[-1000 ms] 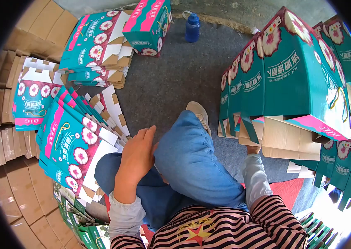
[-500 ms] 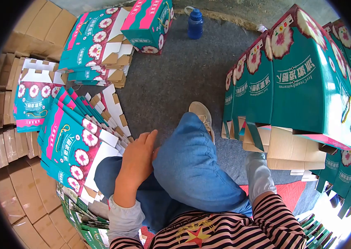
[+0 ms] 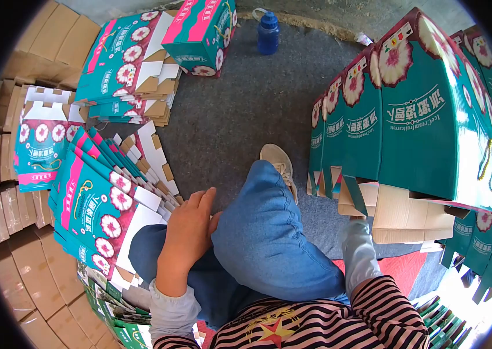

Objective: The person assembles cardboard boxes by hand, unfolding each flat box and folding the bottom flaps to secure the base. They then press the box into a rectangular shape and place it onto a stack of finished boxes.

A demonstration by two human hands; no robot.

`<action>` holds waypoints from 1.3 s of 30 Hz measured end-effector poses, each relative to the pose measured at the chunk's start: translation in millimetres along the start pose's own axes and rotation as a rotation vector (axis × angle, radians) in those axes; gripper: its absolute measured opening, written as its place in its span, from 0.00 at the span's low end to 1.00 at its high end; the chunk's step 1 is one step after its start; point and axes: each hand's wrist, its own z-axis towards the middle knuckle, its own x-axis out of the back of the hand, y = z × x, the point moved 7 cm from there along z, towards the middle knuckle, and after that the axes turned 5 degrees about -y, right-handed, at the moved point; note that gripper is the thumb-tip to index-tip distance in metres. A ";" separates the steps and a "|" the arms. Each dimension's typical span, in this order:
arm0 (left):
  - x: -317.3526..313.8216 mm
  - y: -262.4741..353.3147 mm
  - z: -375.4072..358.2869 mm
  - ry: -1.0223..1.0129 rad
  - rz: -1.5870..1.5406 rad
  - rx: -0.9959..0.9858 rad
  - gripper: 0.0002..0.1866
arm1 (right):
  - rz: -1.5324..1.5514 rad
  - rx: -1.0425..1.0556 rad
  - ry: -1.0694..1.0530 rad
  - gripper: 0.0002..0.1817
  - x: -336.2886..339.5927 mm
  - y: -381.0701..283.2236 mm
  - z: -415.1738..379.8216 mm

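Observation:
My left hand rests by my bent knee, fingers stretched out and holding nothing. Beside it, to the left, lies a fanned stack of flattened teal and pink cartons with white and brown flaps. Only a sliver of my right hand shows past its grey sleeve. Its fingers are hidden under the flaps at the lower end of a teal carton, so their grip cannot be seen. That carton stands in a row of similar ones, with brown cardboard flaps hanging out below.
Brown cardboard boxes are piled along the left. More flat cartons lie at the back left, beside a formed carton. A blue water bottle stands near the wall. My shoe is on the grey floor covering.
The view has shifted slightly, moving most things a little to the left. My right hand stays by the carton flaps, and my left hand remains beside the knee.

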 end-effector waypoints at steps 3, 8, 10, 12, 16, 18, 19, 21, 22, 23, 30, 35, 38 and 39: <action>0.1 -2.2 -1.2 0.020 -0.012 0.006 0.24 | 0.001 0.042 0.007 0.16 29.7 -22.7 -18.2; 0.4 -1.1 -5.3 0.032 -0.032 -0.004 0.24 | 0.013 0.089 0.016 0.16 55.0 -50.1 -34.2; 0.2 -1.0 -7.3 0.046 -0.030 -0.017 0.24 | 0.011 0.086 0.008 0.16 52.9 -51.7 -31.6; 0.8 -1.5 -9.6 0.052 -0.029 -0.021 0.24 | 0.015 0.083 0.001 0.16 46.8 -53.8 -25.4; -0.3 -1.6 -13.1 0.056 -0.034 -0.009 0.24 | 0.015 0.068 -0.008 0.16 29.7 -52.2 -8.2; -0.2 -3.2 -15.1 0.056 -0.039 0.007 0.24 | 0.015 0.064 -0.010 0.16 21.4 -52.1 -1.1; -0.1 -3.6 -15.9 0.054 -0.044 0.013 0.24 | 0.017 0.061 -0.008 0.16 18.0 -52.6 2.1; 2.3 -3.5 -14.2 0.045 -0.050 0.024 0.24 | 0.010 0.060 -0.005 0.16 13.1 -58.5 4.4; 2.6 -3.7 -13.8 0.036 -0.048 0.030 0.23 | 0.009 0.056 -0.004 0.16 12.8 -58.1 4.7; 2.1 -3.7 -13.5 0.029 -0.047 0.035 0.23 | 0.009 0.059 0.000 0.16 11.6 -60.5 6.7; 4.7 -4.6 -14.0 0.055 -0.037 0.003 0.23 | -0.004 0.046 0.012 0.16 23.5 -62.8 -7.2; 0.9 -5.0 -22.0 0.046 -0.012 -0.021 0.24 | 0.000 0.005 0.017 0.16 60.8 -41.7 -38.6; -0.9 -6.5 -26.3 0.048 -0.003 -0.040 0.24 | 0.011 -0.043 0.028 0.16 87.3 -18.5 -71.1; -0.4 -7.3 -27.2 0.042 -0.002 -0.034 0.24 | 0.012 -0.066 0.037 0.16 99.5 -10.3 -85.0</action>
